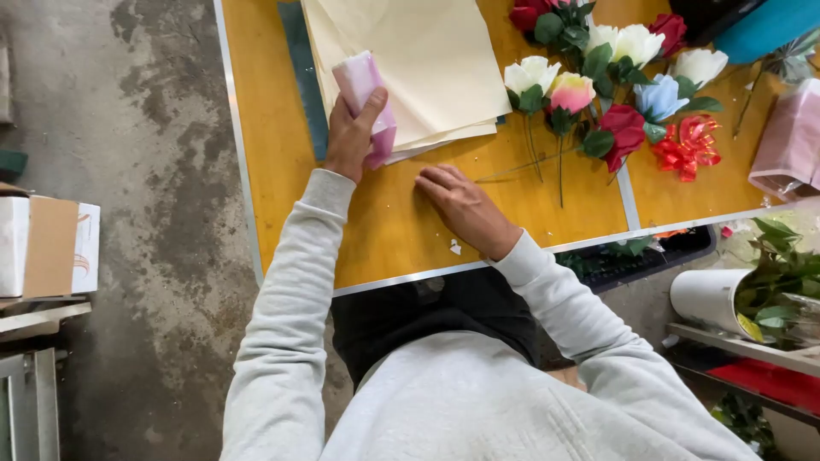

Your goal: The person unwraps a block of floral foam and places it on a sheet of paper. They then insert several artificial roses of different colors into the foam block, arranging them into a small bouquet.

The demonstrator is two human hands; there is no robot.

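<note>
Item: our work surface, an orange-yellow table (pixel 376 230) w/ pale metal edging, a seam splitting it from a 2nd panel at right. Rm: stained grey concrete floor (pixel 137 171) at left. On table, far side: stack of cream paper sheets (pixel 410 60), a dark strip showing under its left edge. Our left hand (pixel 352 135) is closed round a pink roll (pixel 369 102), thumb across its front, fingers behind; the roll lies on the near left corner of the cream stack. Our right hand (pixel 461 205) lies flat on the bare table just below the stack, fingers loosely together, pointing left, holding nothing. Small white scraps near it. Right of the stack: artificial roses (pixel 598 85), red, white, pink, pale blue, w/ green leaves and thin stems; a red ribbon bow (pixel 688 147) beside them; a pink wrapped bundle (pixel 790 141) at far right edge. Off table: cardboard box (pixel 49 246) at left; white pot w/ green foliage (pixel 752 299) on a shelf at right. Grey sleeves both arms.
</note>
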